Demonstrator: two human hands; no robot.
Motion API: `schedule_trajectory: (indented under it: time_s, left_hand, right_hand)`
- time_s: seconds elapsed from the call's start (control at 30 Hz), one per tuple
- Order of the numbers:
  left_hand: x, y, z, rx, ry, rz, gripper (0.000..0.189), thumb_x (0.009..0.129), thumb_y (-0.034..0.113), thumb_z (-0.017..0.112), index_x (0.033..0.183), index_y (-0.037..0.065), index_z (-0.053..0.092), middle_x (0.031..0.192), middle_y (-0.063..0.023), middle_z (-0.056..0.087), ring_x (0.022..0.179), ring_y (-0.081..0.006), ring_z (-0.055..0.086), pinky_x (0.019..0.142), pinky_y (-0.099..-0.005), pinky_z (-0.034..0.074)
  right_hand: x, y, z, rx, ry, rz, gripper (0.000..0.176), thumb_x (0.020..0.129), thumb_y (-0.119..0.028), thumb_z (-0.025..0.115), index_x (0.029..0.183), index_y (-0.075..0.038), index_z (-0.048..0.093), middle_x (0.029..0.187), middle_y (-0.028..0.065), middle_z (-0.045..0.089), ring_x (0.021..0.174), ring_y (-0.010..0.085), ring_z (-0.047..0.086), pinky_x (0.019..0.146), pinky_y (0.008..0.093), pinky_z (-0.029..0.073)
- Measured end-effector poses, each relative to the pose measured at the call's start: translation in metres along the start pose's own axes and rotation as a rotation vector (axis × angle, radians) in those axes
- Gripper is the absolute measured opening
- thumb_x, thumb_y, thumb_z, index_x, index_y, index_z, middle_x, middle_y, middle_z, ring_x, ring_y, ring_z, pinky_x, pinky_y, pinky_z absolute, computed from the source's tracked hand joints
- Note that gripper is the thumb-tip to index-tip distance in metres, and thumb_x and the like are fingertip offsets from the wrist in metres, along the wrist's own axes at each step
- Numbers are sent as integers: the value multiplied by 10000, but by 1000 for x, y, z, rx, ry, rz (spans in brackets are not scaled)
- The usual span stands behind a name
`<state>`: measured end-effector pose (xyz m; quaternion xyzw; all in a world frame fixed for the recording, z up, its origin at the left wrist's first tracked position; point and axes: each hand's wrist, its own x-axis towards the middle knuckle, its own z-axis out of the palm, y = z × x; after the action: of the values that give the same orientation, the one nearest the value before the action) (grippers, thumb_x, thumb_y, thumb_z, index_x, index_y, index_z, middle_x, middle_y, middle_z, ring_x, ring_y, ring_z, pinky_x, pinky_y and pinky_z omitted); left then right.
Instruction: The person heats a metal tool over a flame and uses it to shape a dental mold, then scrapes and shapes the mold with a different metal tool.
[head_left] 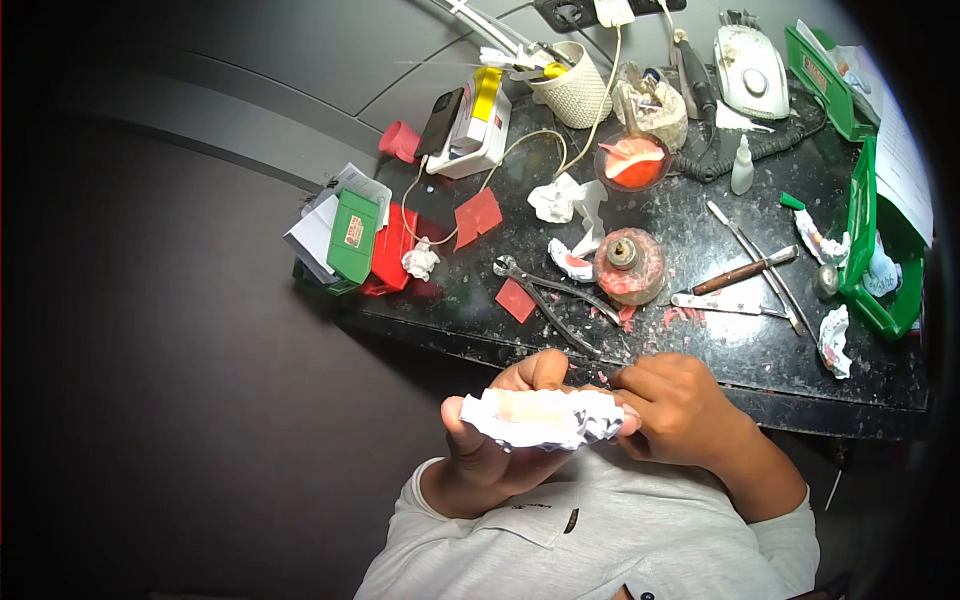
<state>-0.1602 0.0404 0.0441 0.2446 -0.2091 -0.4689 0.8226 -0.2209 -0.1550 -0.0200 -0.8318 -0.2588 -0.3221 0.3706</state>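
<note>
A white plaster dental cast [540, 418], overexposed by the light, is held up in front of my chest. My left hand [490, 450] is closed round its left end and underside, thumb and fingers on either side. At the right end of the cast, my right hand [675, 405] has its fingers curled, with a fingertip against the cast; its palm side is hidden. Just beyond my hands on the bench are wire-cutting pliers [545, 295] and a square of pink wax [515, 300].
On the black speckled bench [440, 325] stand a wax-smeared spirit burner [628, 268] and a bowl of pink wax [633, 165]. A wooden-handled knife [745, 270], a spatula [725, 304] and plaster pieces [835, 342] lie right. Green bins [880, 250] stand at the right edge.
</note>
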Motion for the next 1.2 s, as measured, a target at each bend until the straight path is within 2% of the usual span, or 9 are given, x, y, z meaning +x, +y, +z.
schedule_trajectory:
  time_s: [0.07,0.37,0.6,0.67,0.7,0.77,0.9,1.1,1.2]
  left_hand:
    - [-4,1,-3,27,75,-22,854,680,899,643,985,122,462,1213,-298,690,1273,-411,564,1084,-490,323]
    - [2,-4,-2,-40,16,28,856,707,884,643,1003,103,458,1210,-335,675,1253,-430,578,1075,-494,343]
    - [8,-5,0,-18,-21,15,857,734,897,603,1024,101,469,1142,-303,709,1215,-423,593,1049,-473,354]
    - [10,-6,-1,-106,-39,17,869,709,830,725,1023,60,475,1147,-393,631,1138,-473,634,1000,-526,505]
    - [9,-5,0,-106,-39,17,869,709,830,725,1023,60,475,1147,-393,631,1138,-473,634,1000,-526,505]
    - [7,-3,1,-70,-25,-14,895,711,865,683,1040,59,473,1143,-430,615,1123,-472,641,987,-534,509]
    - [7,-2,-2,-52,-55,-28,902,732,887,633,1049,60,467,1132,-438,612,1118,-469,641,967,-533,512]
    - [12,0,7,-6,-57,-46,852,834,886,484,1049,61,463,1030,-410,639,971,-445,662,859,-481,531]
    - [12,0,9,10,-51,-50,829,871,876,418,1032,63,455,952,-361,669,904,-415,659,818,-456,522]
  right_hand:
    - [0,0,0,4,-1,1,263,765,-127,755,617,-90,541,655,43,483,589,207,545,519,344,446]
    - [0,0,0,18,-1,5,252,739,-137,766,624,-87,546,658,47,489,590,213,558,519,352,457]
    - [-1,1,0,5,-6,-3,247,733,-152,769,628,-88,555,667,48,496,597,214,560,519,353,461]
    - [-1,1,0,11,-4,1,248,731,-155,771,627,-88,555,668,47,496,599,214,560,520,353,461]
    - [-1,1,1,18,-1,4,249,730,-159,772,627,-89,555,668,46,497,600,213,561,520,353,461]
    - [-1,1,1,18,3,2,251,727,-162,774,627,-90,556,669,45,497,600,212,561,520,353,461]
    - [-2,1,1,20,-8,3,253,726,-168,779,629,-91,559,669,42,498,599,210,561,521,352,459]
    - [-2,1,1,13,5,2,254,740,-166,777,628,-89,562,666,42,502,599,212,563,524,349,457]
    - [-1,1,2,0,23,-3,261,770,-160,767,622,-87,565,658,42,508,593,212,565,527,350,460]
